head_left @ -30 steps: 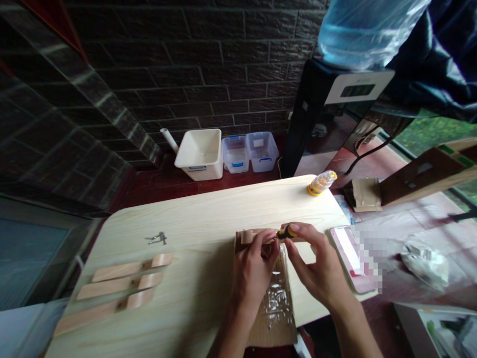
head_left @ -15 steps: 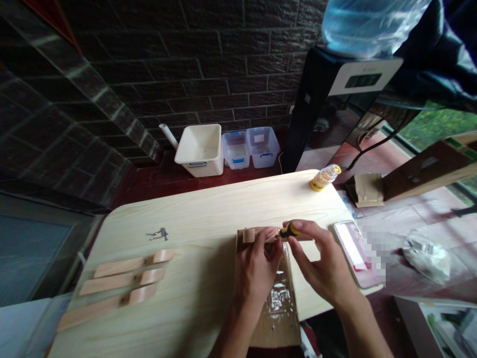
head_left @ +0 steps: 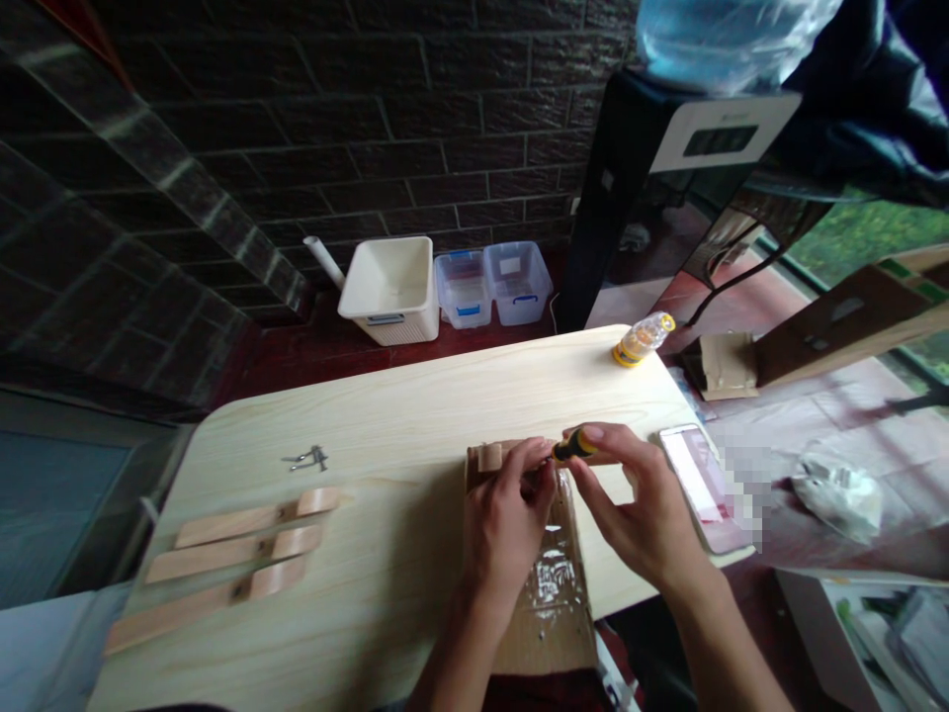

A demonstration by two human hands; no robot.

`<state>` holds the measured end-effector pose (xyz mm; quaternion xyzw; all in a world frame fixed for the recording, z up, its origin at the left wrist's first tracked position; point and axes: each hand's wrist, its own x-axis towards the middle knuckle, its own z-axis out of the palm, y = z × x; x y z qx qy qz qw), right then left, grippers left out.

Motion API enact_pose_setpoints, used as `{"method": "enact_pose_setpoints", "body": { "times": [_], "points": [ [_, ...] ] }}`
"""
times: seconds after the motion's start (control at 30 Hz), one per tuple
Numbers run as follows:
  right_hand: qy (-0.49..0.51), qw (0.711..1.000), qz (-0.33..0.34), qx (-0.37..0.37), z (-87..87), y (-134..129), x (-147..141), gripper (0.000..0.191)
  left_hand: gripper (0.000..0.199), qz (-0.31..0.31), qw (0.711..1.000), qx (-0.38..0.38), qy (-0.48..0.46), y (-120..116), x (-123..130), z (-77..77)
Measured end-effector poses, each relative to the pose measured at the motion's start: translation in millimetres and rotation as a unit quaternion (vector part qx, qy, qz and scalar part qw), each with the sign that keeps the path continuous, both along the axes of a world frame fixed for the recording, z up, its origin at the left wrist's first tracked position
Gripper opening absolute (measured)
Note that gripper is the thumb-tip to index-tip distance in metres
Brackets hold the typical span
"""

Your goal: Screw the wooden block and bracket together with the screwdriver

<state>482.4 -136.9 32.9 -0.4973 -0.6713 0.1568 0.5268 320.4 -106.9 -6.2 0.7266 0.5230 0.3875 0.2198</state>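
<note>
A taped cardboard box (head_left: 545, 633) lies near the table's front edge, with a wooden piece (head_left: 490, 457) across its far end. My right hand (head_left: 638, 504) pinches a short yellow and black screwdriver (head_left: 575, 445) between thumb and fingers, its tip pointing left. My left hand (head_left: 511, 514) is closed at the wooden piece, thumb and fingers meeting right by the screwdriver tip; whatever small part they hold is hidden. Three wooden pieces with curled ends (head_left: 222, 559) lie side by side at the left of the table. Several screws (head_left: 309, 458) are piled beyond them.
A clear bottle with a yellow base (head_left: 642, 339) stands at the table's far right corner. A phone (head_left: 701, 485) lies at the right edge. Beyond the table are plastic bins (head_left: 392, 287) and a water dispenser (head_left: 630, 188).
The whole view has shifted slightly. Both hands stay at the far end of the box, and the screwdriver in my right hand is tilted a little differently.
</note>
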Motion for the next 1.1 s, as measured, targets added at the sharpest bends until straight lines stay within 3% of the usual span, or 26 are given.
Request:
{"method": "enact_pose_setpoints", "body": {
  "times": [1.1],
  "points": [
    [0.045,0.999,0.021,-0.006,-7.1,1.2,-4.6,0.054,0.023,0.018,0.998,0.050,0.020,-0.2,0.1,-2.3]
  ]
}}
